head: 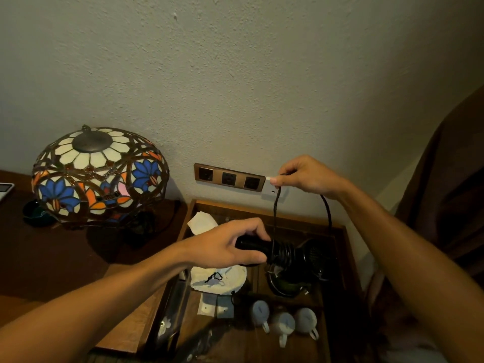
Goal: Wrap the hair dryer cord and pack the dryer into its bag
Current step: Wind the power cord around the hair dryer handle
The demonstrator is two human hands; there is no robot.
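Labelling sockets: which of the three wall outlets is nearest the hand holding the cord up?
The rightmost outlet, closest to the right hand; the other two sit further left.

stained-glass lamp point(99, 174) on desk point(52, 258), far side of left hand point(225, 244) | socket strip point(228, 177) on wall beside right hand point(305, 175) | three mugs point(284, 319) in wooden tray point(340, 258), below both hands

Both arms are bare and reach forward. The left hand point(230, 244) is low, palm down, with its fingers and thumb curled tight around the dryer point(282, 254) handle. The right hand point(303, 176) is higher up and to the right of it, pinching the cord point(276, 203) between thumb and fingers.
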